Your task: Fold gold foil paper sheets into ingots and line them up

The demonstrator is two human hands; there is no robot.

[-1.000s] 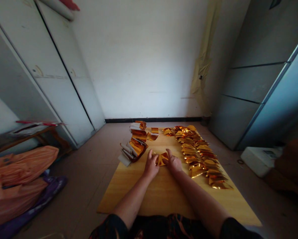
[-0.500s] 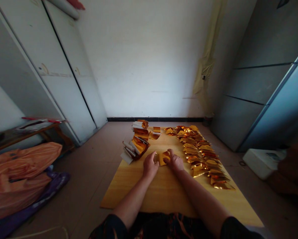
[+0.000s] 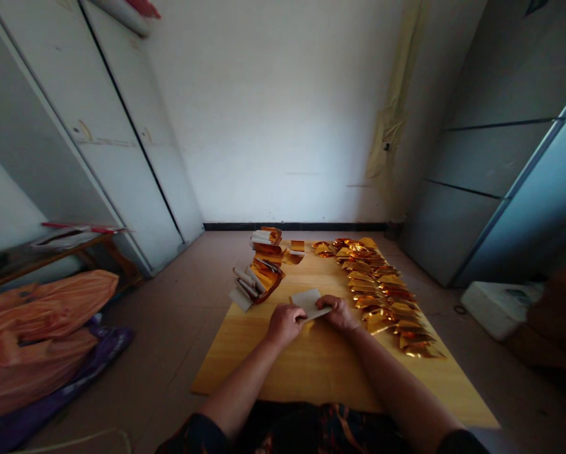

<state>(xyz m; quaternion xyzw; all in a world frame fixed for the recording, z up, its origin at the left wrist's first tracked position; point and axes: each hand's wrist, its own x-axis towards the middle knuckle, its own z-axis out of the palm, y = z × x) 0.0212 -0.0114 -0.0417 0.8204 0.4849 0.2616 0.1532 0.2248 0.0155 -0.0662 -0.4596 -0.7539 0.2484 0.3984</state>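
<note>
A sheet of paper [image 3: 307, 301] with its pale side up is held between both hands over the middle of the wooden table [image 3: 311, 366]. My left hand [image 3: 286, 323] grips its near left edge, and my right hand [image 3: 338, 311] pinches the right edge. Stacks of gold paper with pale backs [image 3: 259, 277] lie at the table's left edge. Two small gold pieces [image 3: 296, 251] rest beside them. Along the right side run rows of folded gold pieces [image 3: 382, 290].
Left of the table, orange and purple bags [image 3: 50, 334] lie near a low wooden bench [image 3: 88, 246]. A white box [image 3: 493, 309] stands on the floor at right, by the grey refrigerator [image 3: 491, 151]. White cabinets [image 3: 122, 126] line the left wall.
The paper between my hands showed its gold side before and now shows a pale, wider face. My left hand has turned inward and closed on its near edge; my right hand has moved slightly nearer.
</note>
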